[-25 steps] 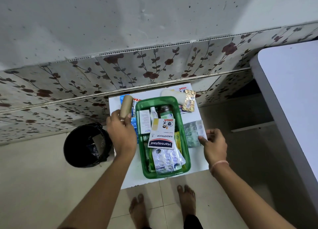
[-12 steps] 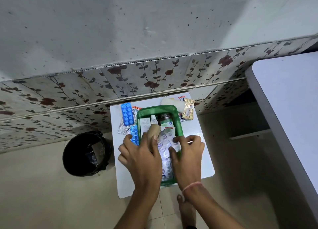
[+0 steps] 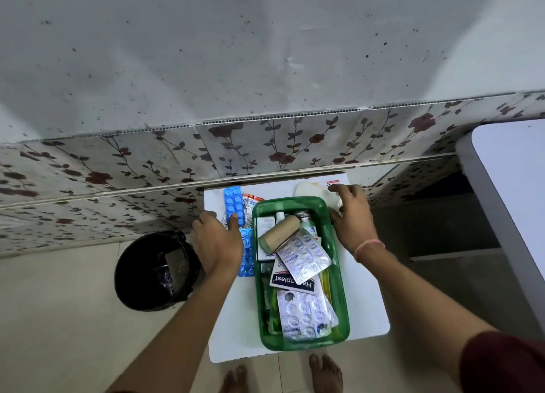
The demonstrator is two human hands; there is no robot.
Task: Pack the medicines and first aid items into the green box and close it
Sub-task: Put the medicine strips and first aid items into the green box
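The green box stands open on a small white table. In it lie a brown bandage roll, silver blister strips, a Hansaplast packet and small bottles. My left hand rests left of the box, fingers apart, its thumb touching a blue blister strip. A second blue strip lies beside that hand. My right hand is curled over the far right corner of the table, on a white packet. What lies under its palm is hidden.
A black bin stands on the floor left of the table. A larger white tabletop juts in at the right. A flower-patterned tiled wall runs just behind the small table. My bare feet are below its near edge.
Both hands have left the box and spread apart: the left to the blue strips, the right to the far right corner. The bandage roll and a silver strip now lie in the box.
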